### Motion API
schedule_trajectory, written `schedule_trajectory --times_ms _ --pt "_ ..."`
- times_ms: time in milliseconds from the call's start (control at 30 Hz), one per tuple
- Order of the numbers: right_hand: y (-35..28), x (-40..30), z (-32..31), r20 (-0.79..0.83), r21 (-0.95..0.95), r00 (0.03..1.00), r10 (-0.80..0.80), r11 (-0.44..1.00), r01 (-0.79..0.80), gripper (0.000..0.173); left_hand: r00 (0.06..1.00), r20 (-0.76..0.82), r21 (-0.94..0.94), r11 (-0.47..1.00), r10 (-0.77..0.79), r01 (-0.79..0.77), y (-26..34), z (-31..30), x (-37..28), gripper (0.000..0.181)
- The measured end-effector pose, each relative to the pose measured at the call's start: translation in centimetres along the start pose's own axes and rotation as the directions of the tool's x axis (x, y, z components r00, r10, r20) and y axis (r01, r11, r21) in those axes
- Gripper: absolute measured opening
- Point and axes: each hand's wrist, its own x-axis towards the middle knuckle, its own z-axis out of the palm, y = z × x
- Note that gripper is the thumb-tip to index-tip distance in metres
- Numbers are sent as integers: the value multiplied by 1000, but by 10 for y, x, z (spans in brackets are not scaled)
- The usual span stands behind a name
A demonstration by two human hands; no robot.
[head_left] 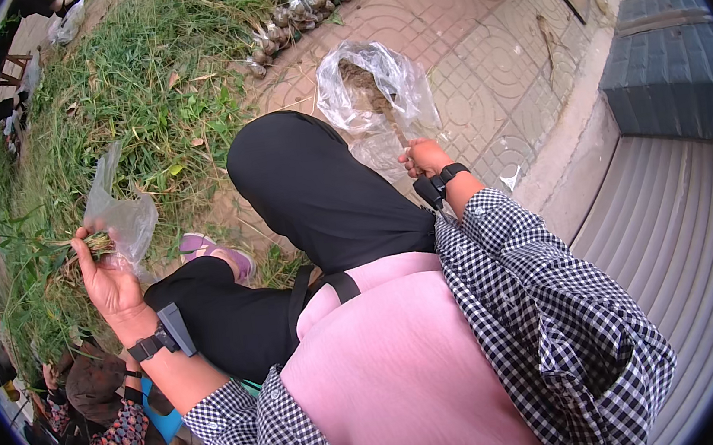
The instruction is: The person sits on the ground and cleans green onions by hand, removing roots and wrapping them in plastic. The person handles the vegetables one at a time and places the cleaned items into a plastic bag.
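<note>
At the left, my left hand (108, 274) holds a bundle of green plant stems (95, 245) together with a thin clear plastic bag (127, 214) that hangs beside its fingers. The leafy ends of the bundle point left, over the heap of greens. My right hand (426, 158) is closed around the handle of a narrow tool (397, 128), whose far end lies in brown soil (360, 82). That soil sits in an opened clear plastic bag (421, 95) on the paving, just beyond my raised knee. What the tool's far end looks like is hidden by the soil.
A large heap of cut greens (148, 101) spreads to the left. Small bagged root balls (290, 21) line its far edge. A person in a cap (97, 386) sits at the lower left. Ribbed grey metal (669, 222) and a concrete ledge (581, 127) run along the right.
</note>
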Motion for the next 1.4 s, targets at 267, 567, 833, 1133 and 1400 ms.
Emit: schedule_trajectory --times_ms 267,567,833,1133,1400 --pt "-4 15 -7 37 -82 995 94 993 -90 29 1000 7 -18 1000 -13 13 -3 4 -2 21" --pt "-6 52 3 20 10 998 62 998 -62 23 997 29 -36 997 -69 70 3 -7 3 21" --pt "12 72 25 -68 -4 995 71 997 -72 22 998 -11 -6 998 -66 65 1 8 -3 18" --pt "2 53 16 -89 -889 865 -493 432 155 32 999 -2 -54 997 -47 47 0 6 -1 19" --pt "-23 64 17 -72 -873 901 -429 463 151 30 999 21 -50 998 -46 47 1 3 -4 20"
